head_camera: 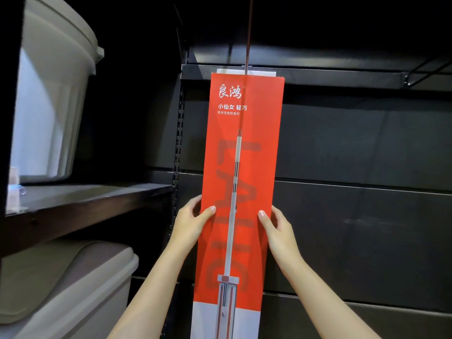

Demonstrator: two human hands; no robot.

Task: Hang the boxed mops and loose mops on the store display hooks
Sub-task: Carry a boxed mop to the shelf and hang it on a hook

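Far wall: matte black panelled display backing (354, 148), crossed by horizontal seams. Slotted black metal upright (179, 133) runs vertically left of centre. Black horizontal rail (342, 78) across the top right. Left: dark wooden shelf (80, 201) carrying a grey plastic lidded bin (53, 77); a second grey lidded bin (63, 285) below. Lighting dim.

The tall red mop box (242, 192) runs off the bottom edge, its base unseen. The fingers of the left hand (193, 222) and right hand (275, 226) wrap behind its sides, out of sight. The hook (249, 33) overhead leaves the top edge. Small print under the logo is unreadable.
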